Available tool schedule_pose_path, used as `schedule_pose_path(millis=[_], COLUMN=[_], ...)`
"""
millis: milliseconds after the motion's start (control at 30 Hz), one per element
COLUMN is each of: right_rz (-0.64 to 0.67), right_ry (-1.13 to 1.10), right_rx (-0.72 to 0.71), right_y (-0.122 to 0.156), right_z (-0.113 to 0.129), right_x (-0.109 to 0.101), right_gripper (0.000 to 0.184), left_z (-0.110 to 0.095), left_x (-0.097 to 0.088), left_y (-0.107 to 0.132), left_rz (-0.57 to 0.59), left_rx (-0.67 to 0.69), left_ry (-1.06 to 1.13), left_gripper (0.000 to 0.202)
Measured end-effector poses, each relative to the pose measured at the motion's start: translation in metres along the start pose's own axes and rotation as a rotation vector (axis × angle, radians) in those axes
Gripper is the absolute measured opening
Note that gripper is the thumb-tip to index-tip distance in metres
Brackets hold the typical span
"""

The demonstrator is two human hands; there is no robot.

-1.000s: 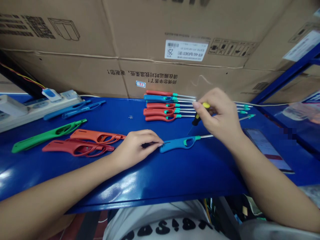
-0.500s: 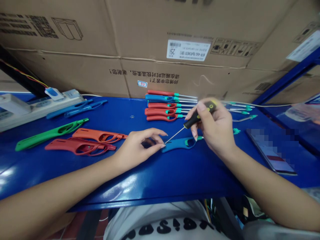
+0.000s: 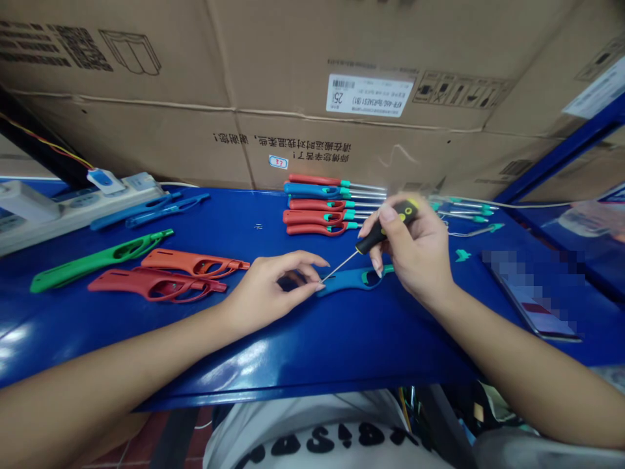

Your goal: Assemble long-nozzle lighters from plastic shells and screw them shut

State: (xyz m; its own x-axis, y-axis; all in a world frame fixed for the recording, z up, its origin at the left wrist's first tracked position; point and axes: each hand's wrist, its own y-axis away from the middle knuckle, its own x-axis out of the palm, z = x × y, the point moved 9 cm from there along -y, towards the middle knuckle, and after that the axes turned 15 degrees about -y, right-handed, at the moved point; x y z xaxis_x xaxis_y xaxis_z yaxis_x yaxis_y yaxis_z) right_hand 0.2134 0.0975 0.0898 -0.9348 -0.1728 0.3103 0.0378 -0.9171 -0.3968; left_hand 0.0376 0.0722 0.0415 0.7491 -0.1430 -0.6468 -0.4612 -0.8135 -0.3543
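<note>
My right hand [image 3: 415, 244] is closed round the black and yellow handle of a screwdriver [image 3: 372, 237], its thin shaft slanting down to the left. The screwdriver's tip meets the butt end of a blue gas lighter [image 3: 344, 281] lying flat on the table. At that same end, my left hand [image 3: 273, 280] is curled, thumb and fingertips closed about the lighter and near the tip. Whether a screw sits under the tip is too small to tell. The lighter's nozzle end passes behind my right hand.
Several red and blue long-nosed lighters [image 3: 317, 217] lie in a row at the back. To the left are green [image 3: 97, 260], orange [image 3: 180, 262] and red [image 3: 146, 284] casings, with a power strip [image 3: 83, 212] behind. Small screws [image 3: 258, 227] lie mid-table. A phone [image 3: 532, 296] rests right; cardboard [image 3: 283, 65] stands behind.
The screwdriver handle and my right hand have shifted slightly left and down. The tip stays at the blue lighter's butt end, and my left hand holds its place.
</note>
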Motion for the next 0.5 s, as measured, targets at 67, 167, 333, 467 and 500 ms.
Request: schedule_pose_path(millis=[67, 167, 333, 467, 500], right_rz=[0.009, 0.006, 0.041, 0.048, 0.047], right_ry=[0.005, 0.011, 0.021, 0.050, 0.057], right_rx=[-0.019, -0.064, -0.080, -0.079, -0.088], right_y=[0.0000, -0.0014, -0.0033, -0.0018, -0.0013], right_z=[0.0007, 0.0023, 0.0000, 0.0007, 0.0020], right_x=[0.0000, -0.0036, -0.0024, -0.0004, -0.0004], right_gripper=[0.022, 0.021, 0.024, 0.026, 0.025], left_z=[0.0000, 0.0002, 0.0005, 0.0012, 0.0014], left_x=[0.0004, -0.0001, 0.0007, 0.0016, 0.0015], left_y=[0.0000, 0.0001, 0.0006, 0.0004, 0.0003], left_rz=[-0.001, -0.010, 0.000, 0.006, 0.005], left_rx=[-0.002, -0.012, -0.016, -0.018, -0.020], left_ry=[0.002, -0.004, -0.004, -0.006, -0.007], left_gripper=[0.026, 0.025, 0.026, 0.027, 0.026])
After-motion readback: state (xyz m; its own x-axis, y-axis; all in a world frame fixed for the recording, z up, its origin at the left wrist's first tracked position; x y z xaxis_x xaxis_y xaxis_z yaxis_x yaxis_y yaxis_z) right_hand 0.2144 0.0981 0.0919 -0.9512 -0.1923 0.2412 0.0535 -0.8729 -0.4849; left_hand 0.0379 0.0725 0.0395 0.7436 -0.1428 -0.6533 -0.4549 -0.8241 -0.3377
